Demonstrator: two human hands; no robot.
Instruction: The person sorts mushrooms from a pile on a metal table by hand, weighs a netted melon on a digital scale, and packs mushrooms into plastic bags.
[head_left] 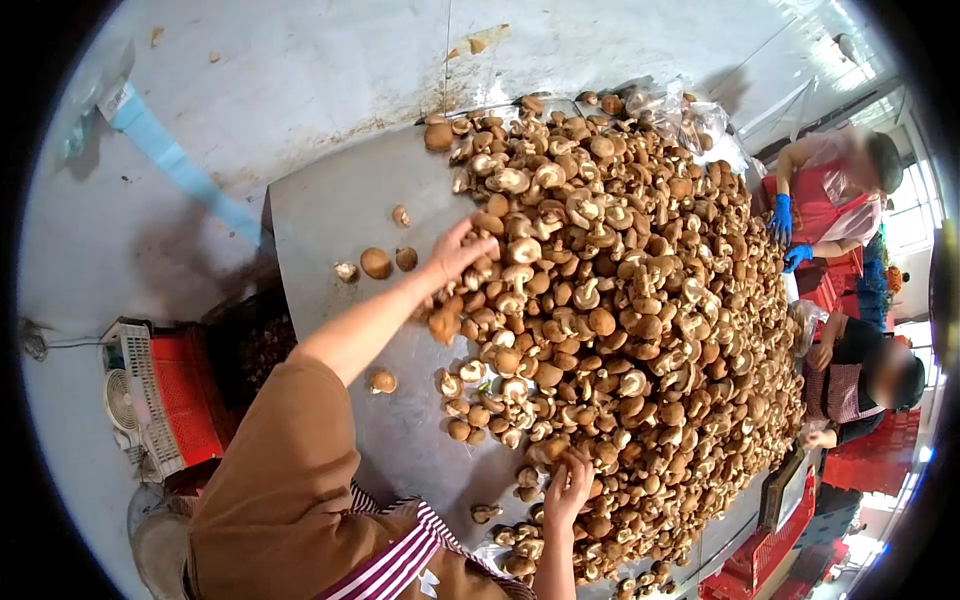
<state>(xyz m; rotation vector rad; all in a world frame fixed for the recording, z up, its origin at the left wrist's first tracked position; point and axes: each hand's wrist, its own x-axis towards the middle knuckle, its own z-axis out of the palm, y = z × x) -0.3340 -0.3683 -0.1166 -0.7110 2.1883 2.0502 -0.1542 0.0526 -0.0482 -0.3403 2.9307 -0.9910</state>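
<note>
A large heap of brown-capped shiitake mushrooms (640,300) with pale stems covers much of a metal table (340,210). My left hand (462,252) reaches onto the heap's left edge, its fingers apart against the mushrooms. Just below it, a few mushrooms (446,320) look blurred. At the near edge of the pile, my right hand (568,488) has its fingers curled against a brown mushroom (547,452); part of the grip is hidden. A few loose mushrooms (376,263) lie on the bare metal to the left.
Two people work across the table, one with blue gloves (781,219). Clear plastic bags (690,120) lie at the heap's far end. A red crate (185,395) and a white fan (122,400) stand at left. Another red crate (765,550) holds a tray at lower right.
</note>
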